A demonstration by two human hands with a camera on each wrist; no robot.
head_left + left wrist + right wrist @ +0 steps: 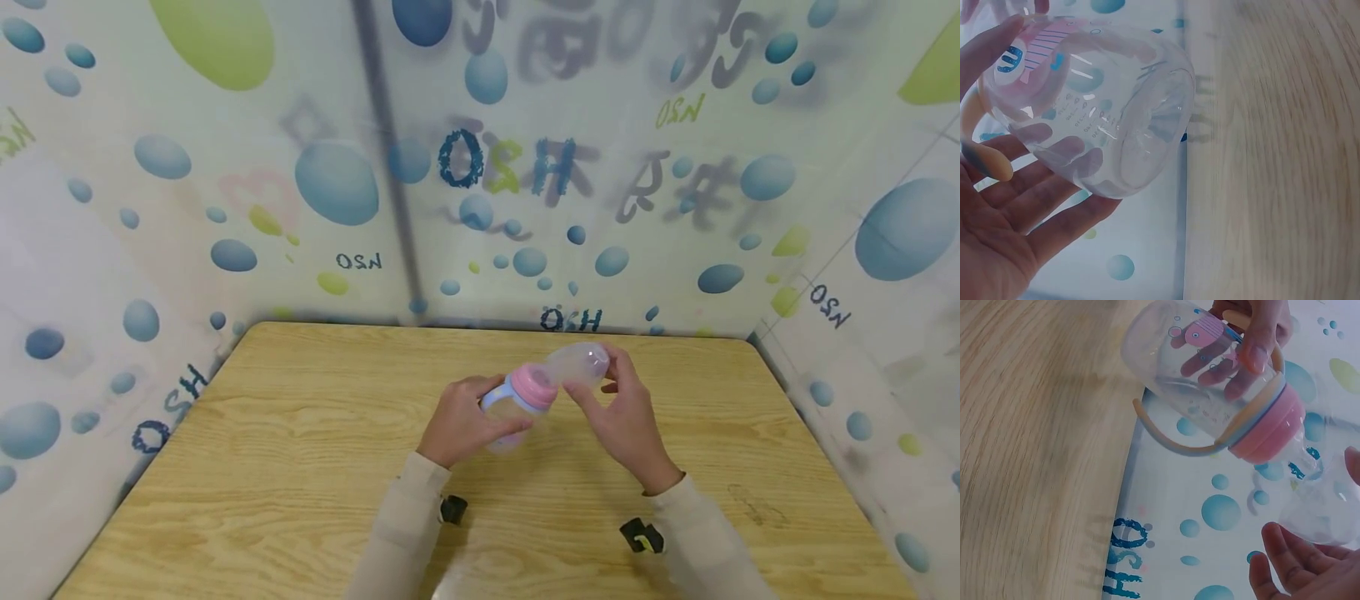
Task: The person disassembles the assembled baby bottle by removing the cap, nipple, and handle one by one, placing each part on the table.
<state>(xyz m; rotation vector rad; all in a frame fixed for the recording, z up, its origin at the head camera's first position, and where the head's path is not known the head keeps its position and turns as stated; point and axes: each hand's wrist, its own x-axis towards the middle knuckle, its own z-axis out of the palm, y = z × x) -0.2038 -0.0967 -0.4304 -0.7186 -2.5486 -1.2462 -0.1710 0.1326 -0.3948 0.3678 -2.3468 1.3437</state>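
Note:
A clear baby bottle [507, 410] with a pink collar, blue and orange side handles and a printed fish is tilted above the table. My left hand [462, 423] grips its body, the thumb on one side and the fingers behind. In the left wrist view the bottle [1097, 106] looks see-through, with measuring marks on its wall. My right hand [621, 417] pinches a clear dome cap [581, 363] by thumb and fingers at the bottle's top end. The right wrist view shows the cap [1325, 509] at the teat, just past the pink collar [1272, 428]; whether they touch I cannot tell.
Below both hands lies a wooden table [300, 433]. A whitish curtain [300, 283] printed with blue and green dots and lettering stands behind the table's far edge and along both sides. A black strap piece [642, 536] hangs by the right sleeve.

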